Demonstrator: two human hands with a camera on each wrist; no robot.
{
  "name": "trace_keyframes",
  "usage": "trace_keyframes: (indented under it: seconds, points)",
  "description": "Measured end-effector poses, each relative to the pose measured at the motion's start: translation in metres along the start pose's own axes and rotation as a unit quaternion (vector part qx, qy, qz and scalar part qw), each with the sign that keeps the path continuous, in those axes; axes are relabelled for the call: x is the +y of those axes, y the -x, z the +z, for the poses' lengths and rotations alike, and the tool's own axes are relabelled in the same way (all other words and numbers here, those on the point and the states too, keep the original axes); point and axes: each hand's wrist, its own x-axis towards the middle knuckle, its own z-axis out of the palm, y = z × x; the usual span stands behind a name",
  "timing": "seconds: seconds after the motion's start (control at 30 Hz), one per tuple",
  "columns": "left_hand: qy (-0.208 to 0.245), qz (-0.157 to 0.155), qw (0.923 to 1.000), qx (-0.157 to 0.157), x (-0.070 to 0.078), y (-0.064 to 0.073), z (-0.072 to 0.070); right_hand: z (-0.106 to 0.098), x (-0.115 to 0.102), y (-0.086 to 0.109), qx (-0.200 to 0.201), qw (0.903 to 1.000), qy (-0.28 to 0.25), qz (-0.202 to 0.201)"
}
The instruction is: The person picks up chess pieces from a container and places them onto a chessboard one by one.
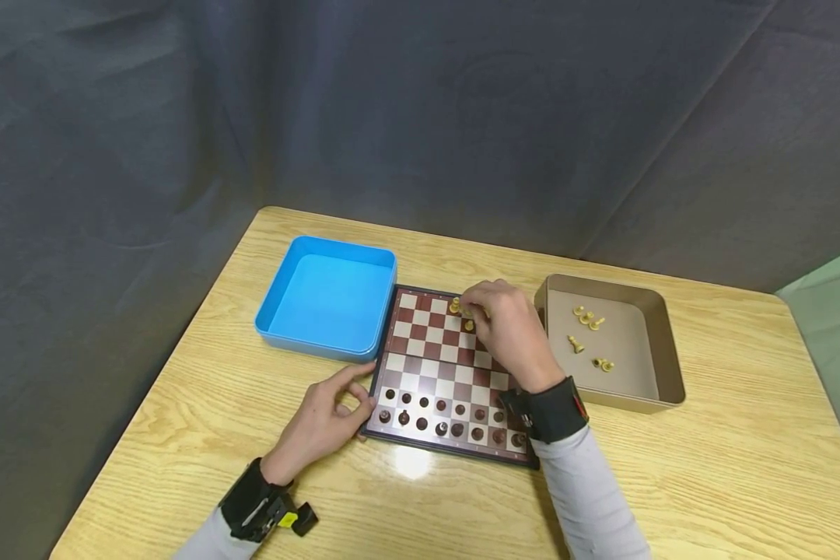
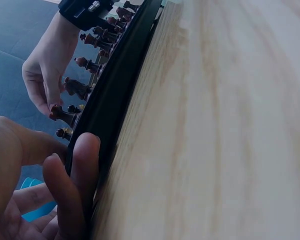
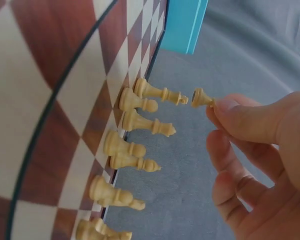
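Cream pawn [image 3: 201, 98] pinched in my right hand [image 1: 507, 330], I am seating it on the chessboard [image 1: 430, 365], my left hand [image 1: 325, 424] gripping its edge; next calls for aiming at a free square.

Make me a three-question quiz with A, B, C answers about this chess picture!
1. Where is the blue box?
A. left of the chessboard
B. on the board
C. inside the tan tray

2. What colour is the piece in the right hand?
A. dark brown
B. cream
C. blue

3. What is the left hand doing?
A. holding the board's edge
B. lifting the box
C. resting in the tray

Answers: 1 A, the box sits beside the board's left side. 2 B, the pinched piece is pale. 3 A, fingers press the board's rim.
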Motion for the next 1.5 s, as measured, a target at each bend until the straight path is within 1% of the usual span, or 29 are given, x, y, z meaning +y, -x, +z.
trace_keyframes:
  seconds: [0.27,0.43,0.73,1.2,1.5]
  points:
    - [0.005,-0.010,0.9999,-0.001,0.000,-0.001,0.002,0.005,0.006,0.000,-0.025,0.9995,-0.012,-0.013]
    - [-0.002,-0.011,0.9999,-0.002,0.001,-0.001,0.002,0.007,0.009,0.001,-0.037,0.9992,-0.006,-0.013]
    - [-0.008,-0.016,0.9998,-0.003,0.004,-0.001,0.002,0.010,0.011,0.001,-0.060,0.9982,-0.001,0.002]
    - [-0.007,-0.021,0.9997,-0.002,0.003,0.000,0.001,0.013,0.011,-0.001,-0.073,0.9973,0.007,0.004]
    - [-0.004,-0.018,0.9998,-0.001,0.003,0.000,0.000,0.016,0.011,-0.001,-0.076,0.9970,0.011,0.007]
